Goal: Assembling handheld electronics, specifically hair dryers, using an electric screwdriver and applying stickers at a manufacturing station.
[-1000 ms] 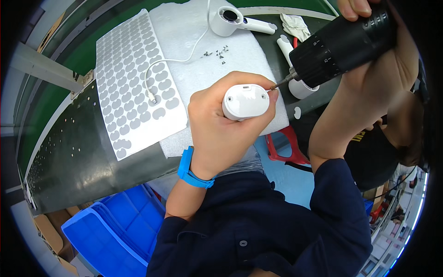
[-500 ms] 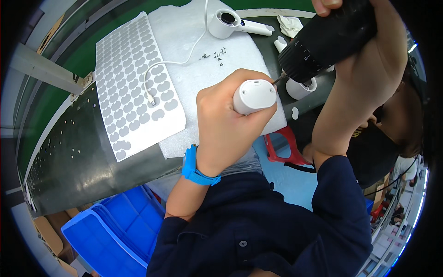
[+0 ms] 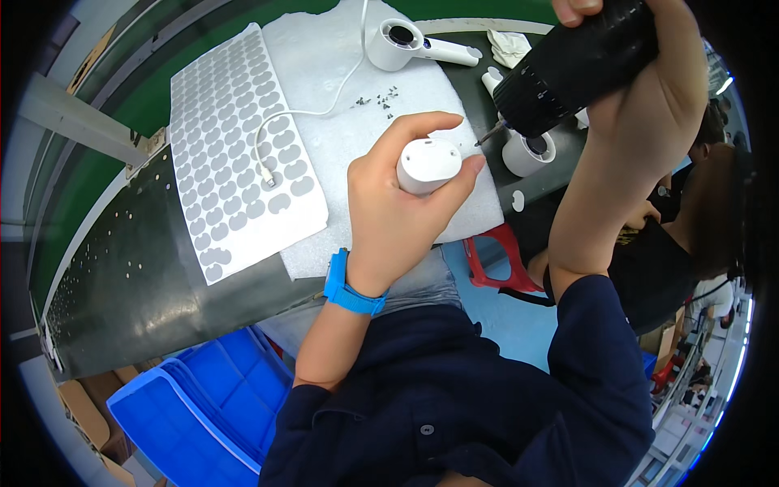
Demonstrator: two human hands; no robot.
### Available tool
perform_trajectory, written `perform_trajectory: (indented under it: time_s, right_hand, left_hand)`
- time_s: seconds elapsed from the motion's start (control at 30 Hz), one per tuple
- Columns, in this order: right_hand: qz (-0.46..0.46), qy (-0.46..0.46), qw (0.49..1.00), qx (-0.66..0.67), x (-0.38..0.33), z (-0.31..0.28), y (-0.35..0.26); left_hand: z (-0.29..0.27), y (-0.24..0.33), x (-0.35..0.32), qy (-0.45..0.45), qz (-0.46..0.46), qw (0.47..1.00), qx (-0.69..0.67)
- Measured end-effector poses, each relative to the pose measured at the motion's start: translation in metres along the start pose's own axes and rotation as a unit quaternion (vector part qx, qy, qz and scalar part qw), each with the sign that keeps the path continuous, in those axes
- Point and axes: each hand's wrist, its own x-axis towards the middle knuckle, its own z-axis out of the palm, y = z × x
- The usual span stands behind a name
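Note:
My left hand (image 3: 398, 195) holds a white handle-like part (image 3: 428, 166) with its oval end facing up. That end shows small holes and a slot. My thumb and forefinger are spread around it; my other fingers are hidden beneath. My right hand (image 3: 649, 89) is wrapped around a black electric screwdriver (image 3: 564, 77), whose thin bit (image 3: 491, 132) points down and left. The bit's tip is just right of the white part, apart from it. Small dark screws (image 3: 388, 99) lie scattered on the white foam sheet (image 3: 324, 73) beyond my left hand.
A white round-headed handheld device (image 3: 395, 45) lies at the back; another (image 3: 527, 154) is under the screwdriver. A sticker sheet (image 3: 243, 146) and a white cable (image 3: 316, 111) lie left. A blue crate (image 3: 203, 406) stands lower left. Another person (image 3: 649, 268) sits at right.
My left thumb and forefinger have spread, and the white part has shifted slightly left. The screwdriver bit, earlier close against its right edge, now stands clear of it.

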Motion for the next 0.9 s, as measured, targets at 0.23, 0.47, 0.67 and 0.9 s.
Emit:
perform_trajectory:
  time_s: [0.23,0.47,0.67,0.9]
  right_hand:
    - [-0.068,0.026,0.996,0.053,0.001,-0.005,0.002]
    - [-0.053,-0.002,0.997,0.061,-0.003,-0.019,0.001]
    - [-0.038,-0.03,0.997,0.066,-0.004,-0.019,0.005]
    - [-0.019,-0.064,0.995,0.073,-0.004,-0.02,0.009]
  left_hand:
    - [-0.004,-0.016,-0.011,-0.035,0.053,0.99,-0.127]
    - [-0.007,-0.018,-0.011,-0.038,0.058,0.995,-0.069]
    - [-0.003,-0.022,-0.011,-0.009,0.08,0.993,-0.085]
    - [-0.003,-0.027,-0.012,-0.015,0.093,0.992,-0.083]
